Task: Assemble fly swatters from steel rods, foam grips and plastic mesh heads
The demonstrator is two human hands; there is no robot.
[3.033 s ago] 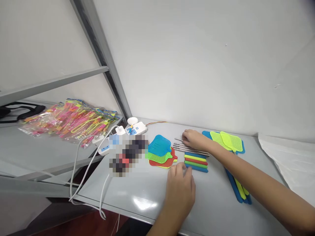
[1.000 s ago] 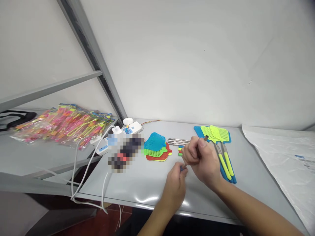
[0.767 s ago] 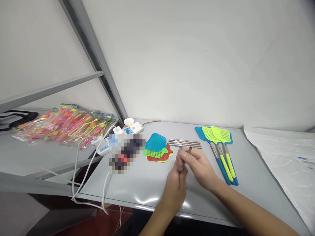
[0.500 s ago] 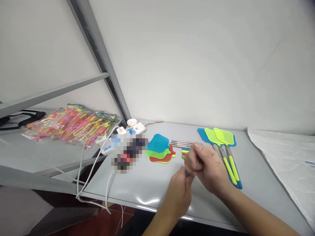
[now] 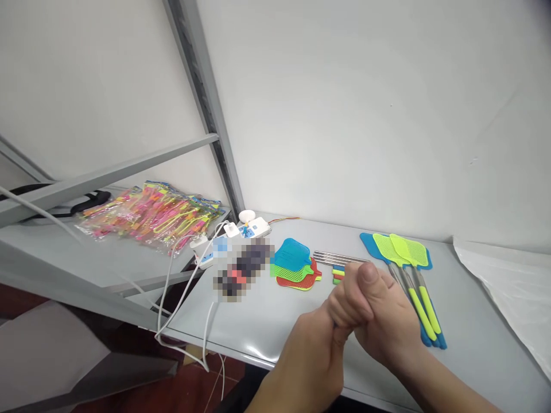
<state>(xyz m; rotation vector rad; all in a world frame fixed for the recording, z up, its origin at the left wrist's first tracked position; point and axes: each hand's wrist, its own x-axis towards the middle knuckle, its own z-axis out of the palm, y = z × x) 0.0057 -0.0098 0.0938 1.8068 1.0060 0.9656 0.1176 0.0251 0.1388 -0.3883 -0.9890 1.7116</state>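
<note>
My left hand (image 5: 312,350) and my right hand (image 5: 385,312) press together above the front of the table, both closed. My left fist holds what looks like a blue handle, almost wholly hidden by the fingers. Whatever sits inside my right fist cannot be made out. Just behind the hands lie short coloured handles (image 5: 338,274), partly covered, and several thin metal rods (image 5: 336,258). Fly swatter heads in blue (image 5: 293,254), green and red (image 5: 303,281) are stacked left of them. To the right, whole fly swatters (image 5: 424,307) with yellow-green and blue handles lie overlapping.
A power strip (image 5: 258,228) with white cables (image 5: 172,287) stands at the table's left, beside a blurred dark object (image 5: 247,269). Packaged colourful items (image 5: 159,215) cover the shelf at left. A white plastic sheet (image 5: 503,281) lies at right. A metal post (image 5: 210,109) rises behind.
The view has shifted left, so things appear further right. My hands have come tighter together, and the blue piece seen between them before is now nearly hidden.
</note>
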